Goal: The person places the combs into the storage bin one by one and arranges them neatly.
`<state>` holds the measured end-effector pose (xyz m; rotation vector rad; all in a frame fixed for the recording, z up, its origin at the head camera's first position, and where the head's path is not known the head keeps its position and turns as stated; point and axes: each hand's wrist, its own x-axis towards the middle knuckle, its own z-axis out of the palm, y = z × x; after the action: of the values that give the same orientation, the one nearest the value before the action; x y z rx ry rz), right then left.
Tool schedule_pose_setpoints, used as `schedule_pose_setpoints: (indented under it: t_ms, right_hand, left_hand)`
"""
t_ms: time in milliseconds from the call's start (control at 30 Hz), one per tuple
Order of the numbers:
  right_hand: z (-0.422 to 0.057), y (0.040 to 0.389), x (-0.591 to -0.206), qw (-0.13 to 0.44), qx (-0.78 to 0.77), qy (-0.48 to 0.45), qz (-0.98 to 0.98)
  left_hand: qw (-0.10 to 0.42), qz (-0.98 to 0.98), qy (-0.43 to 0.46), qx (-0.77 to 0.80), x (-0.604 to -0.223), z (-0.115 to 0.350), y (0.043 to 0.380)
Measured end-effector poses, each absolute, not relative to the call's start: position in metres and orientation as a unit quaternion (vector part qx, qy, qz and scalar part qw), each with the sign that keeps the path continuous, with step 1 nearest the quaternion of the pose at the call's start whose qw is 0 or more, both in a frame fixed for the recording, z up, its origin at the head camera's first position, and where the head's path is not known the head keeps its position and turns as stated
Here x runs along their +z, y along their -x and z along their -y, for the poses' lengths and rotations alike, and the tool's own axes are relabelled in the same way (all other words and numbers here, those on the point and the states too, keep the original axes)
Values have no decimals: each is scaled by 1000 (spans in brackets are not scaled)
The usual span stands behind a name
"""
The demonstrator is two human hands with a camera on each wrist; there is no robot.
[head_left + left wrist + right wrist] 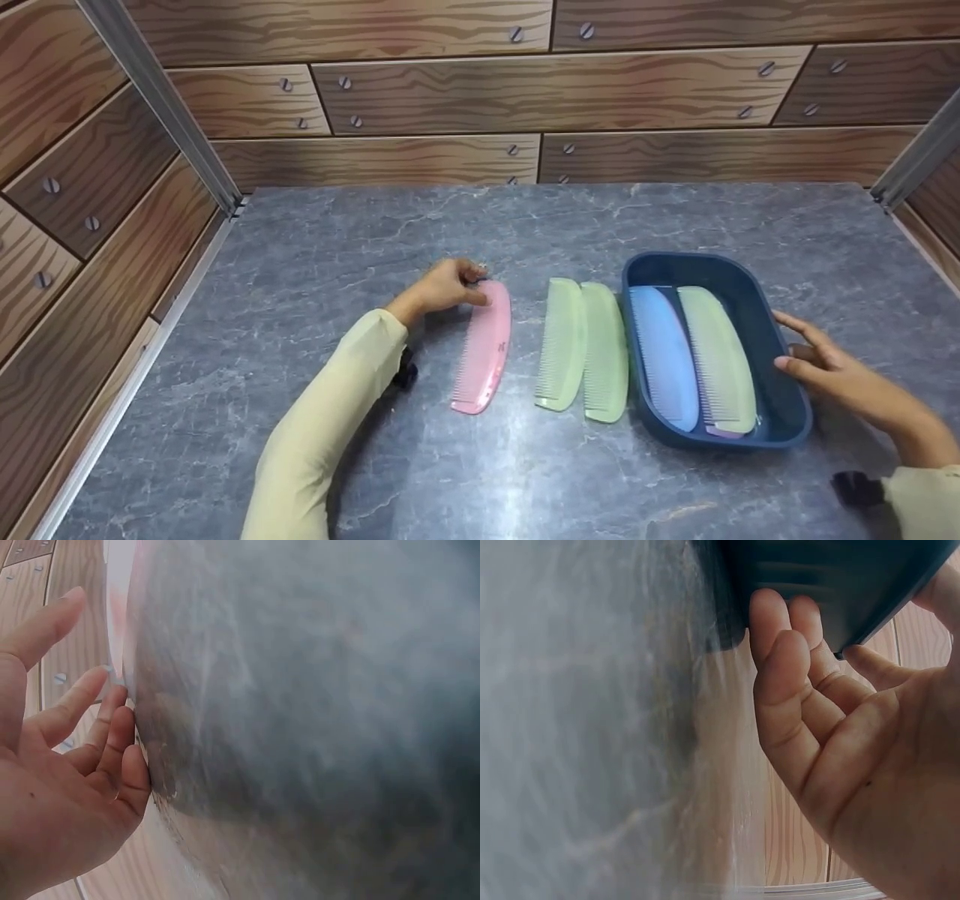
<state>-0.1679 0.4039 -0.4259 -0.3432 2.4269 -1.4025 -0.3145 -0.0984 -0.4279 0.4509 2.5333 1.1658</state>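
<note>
A pink comb (487,352) lies on the table, teeth to the left. My left hand (450,285) is at its far end, with the thumb over the comb. In the left wrist view the left hand (75,757) has its thumb spread away from loosely bent fingers, and the comb (120,607) shows beyond the fingertips. My right hand (832,367) holds the right side of a dark blue plastic basin (791,420), thumb at the rim. Its bent fingers (780,675) meet the outer wall in the right wrist view. Inside lie a blue comb (664,360) and a green comb (720,360).
Two green combs (562,345) (606,352) lie side by side between the pink comb and the basin, the right one close against its wall. The grey marbled table (360,232) meets wood-patterned panels (427,97) at the back and a metal-edged panel at the left.
</note>
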Motion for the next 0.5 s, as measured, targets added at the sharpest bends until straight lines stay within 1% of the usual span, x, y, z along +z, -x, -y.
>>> schedule_pose_setpoints:
  t_ms: [200, 500]
  right_hand:
    - [-402, 168, -426, 158, -491, 124, -848]
    - [-401, 166, -422, 164, -467, 99, -863]
  left_hand:
    - [165, -898, -152, 378, -429, 100, 314]
    - [165, -907, -146, 358, -428, 97, 315]
